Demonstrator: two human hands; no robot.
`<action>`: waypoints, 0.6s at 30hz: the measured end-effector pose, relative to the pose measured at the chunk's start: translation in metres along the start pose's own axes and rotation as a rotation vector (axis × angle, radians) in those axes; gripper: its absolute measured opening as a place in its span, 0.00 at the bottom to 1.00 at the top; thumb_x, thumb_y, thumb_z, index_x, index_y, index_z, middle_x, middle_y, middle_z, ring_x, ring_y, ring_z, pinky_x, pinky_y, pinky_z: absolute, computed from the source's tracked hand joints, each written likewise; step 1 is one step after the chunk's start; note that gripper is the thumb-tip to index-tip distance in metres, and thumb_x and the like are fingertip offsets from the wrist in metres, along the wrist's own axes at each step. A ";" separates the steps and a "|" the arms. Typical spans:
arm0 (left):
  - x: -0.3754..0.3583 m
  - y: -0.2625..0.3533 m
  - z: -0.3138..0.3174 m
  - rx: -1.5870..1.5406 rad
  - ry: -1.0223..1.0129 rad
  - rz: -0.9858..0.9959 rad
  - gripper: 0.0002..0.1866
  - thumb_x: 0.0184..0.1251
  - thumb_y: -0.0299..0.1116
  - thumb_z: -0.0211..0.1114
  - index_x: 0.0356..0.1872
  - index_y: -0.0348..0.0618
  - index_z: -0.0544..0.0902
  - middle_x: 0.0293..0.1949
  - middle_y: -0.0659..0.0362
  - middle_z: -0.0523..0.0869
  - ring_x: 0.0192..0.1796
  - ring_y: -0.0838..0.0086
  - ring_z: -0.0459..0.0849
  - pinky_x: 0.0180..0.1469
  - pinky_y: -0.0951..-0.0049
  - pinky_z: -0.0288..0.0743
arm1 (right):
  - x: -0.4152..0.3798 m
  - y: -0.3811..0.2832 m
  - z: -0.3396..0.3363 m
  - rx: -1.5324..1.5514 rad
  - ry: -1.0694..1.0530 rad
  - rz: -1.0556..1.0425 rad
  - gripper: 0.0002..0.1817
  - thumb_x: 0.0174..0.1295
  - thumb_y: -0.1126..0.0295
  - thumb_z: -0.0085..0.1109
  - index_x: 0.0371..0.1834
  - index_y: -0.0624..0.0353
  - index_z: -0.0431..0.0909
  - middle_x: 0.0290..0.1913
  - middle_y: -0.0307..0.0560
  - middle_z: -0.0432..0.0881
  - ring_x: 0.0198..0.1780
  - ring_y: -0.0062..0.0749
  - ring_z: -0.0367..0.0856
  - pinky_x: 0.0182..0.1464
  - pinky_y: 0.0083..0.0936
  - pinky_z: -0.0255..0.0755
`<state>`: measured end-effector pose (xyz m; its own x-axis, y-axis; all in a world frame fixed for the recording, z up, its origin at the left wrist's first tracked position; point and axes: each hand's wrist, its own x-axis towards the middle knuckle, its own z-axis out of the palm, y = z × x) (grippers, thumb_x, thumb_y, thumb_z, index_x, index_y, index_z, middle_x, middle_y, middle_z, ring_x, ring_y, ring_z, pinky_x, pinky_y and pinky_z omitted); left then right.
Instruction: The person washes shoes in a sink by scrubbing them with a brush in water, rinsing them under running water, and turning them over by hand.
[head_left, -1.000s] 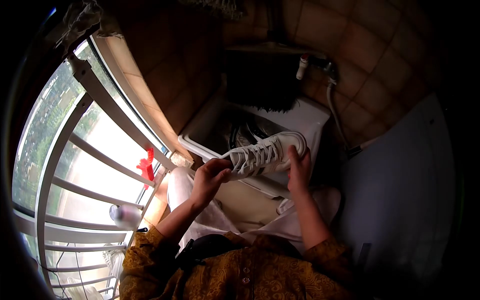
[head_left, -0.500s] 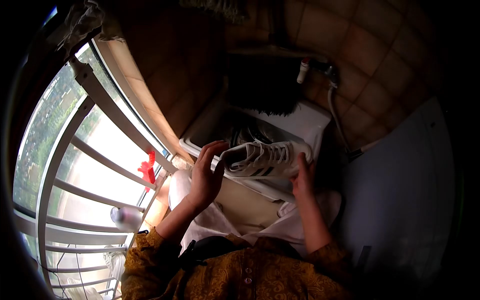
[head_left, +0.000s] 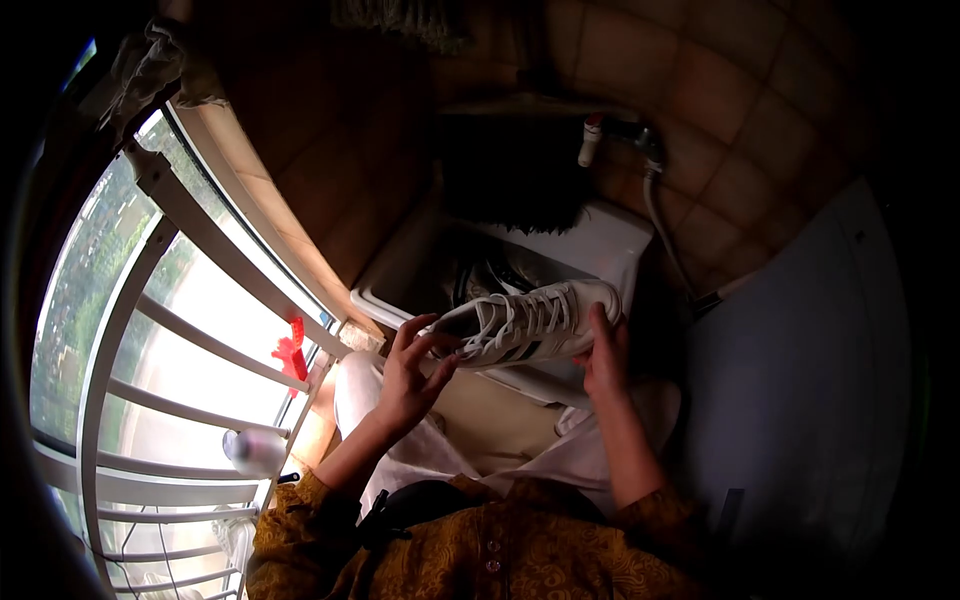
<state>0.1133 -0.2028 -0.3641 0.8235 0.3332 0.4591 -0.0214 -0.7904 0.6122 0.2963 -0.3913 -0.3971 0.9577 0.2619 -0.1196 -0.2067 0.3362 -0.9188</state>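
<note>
A white lace-up sneaker [head_left: 530, 325] with dark side stripes lies across in front of me, toe to the right and heel to the left. My right hand [head_left: 605, 355] grips its toe end, the thumb on top. At the heel, the bent fingers of my left hand [head_left: 410, 375] reach over the collar, and the thumb presses against the side. Beneath and behind the sneaker is a white basin [head_left: 620, 240]. Dark strap-like or shoe-like shapes [head_left: 490, 275] sit inside it, too dim to make out.
A tap [head_left: 590, 140] with a hose [head_left: 655, 205] is on the tiled wall. A dark bristly thing [head_left: 520, 180] hangs over the basin. White railings [head_left: 200, 325] with a red object [head_left: 291, 355] stand at the window, left. A pale panel [head_left: 790, 400] is on the right.
My left hand has gone from open beside the heel to gripping the collar. The sneaker has tilted a little, its heel lower. My right hand keeps its hold on the toe.
</note>
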 end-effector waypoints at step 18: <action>-0.018 -0.014 0.021 -1.162 -0.541 -0.739 0.43 0.57 0.30 0.63 0.69 0.41 0.46 0.63 0.51 0.64 0.64 0.66 0.64 0.63 0.71 0.60 | 0.024 -0.019 0.010 -0.299 -0.283 -0.257 0.23 0.63 0.57 0.53 0.54 0.63 0.66 0.48 0.45 0.73 0.50 0.27 0.70 0.55 0.22 0.62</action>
<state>0.1108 -0.2077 -0.3942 0.9503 0.0339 -0.3094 0.2705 0.4016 0.8749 0.3207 -0.3822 -0.3784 0.8696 0.4540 0.1941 0.1354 0.1587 -0.9780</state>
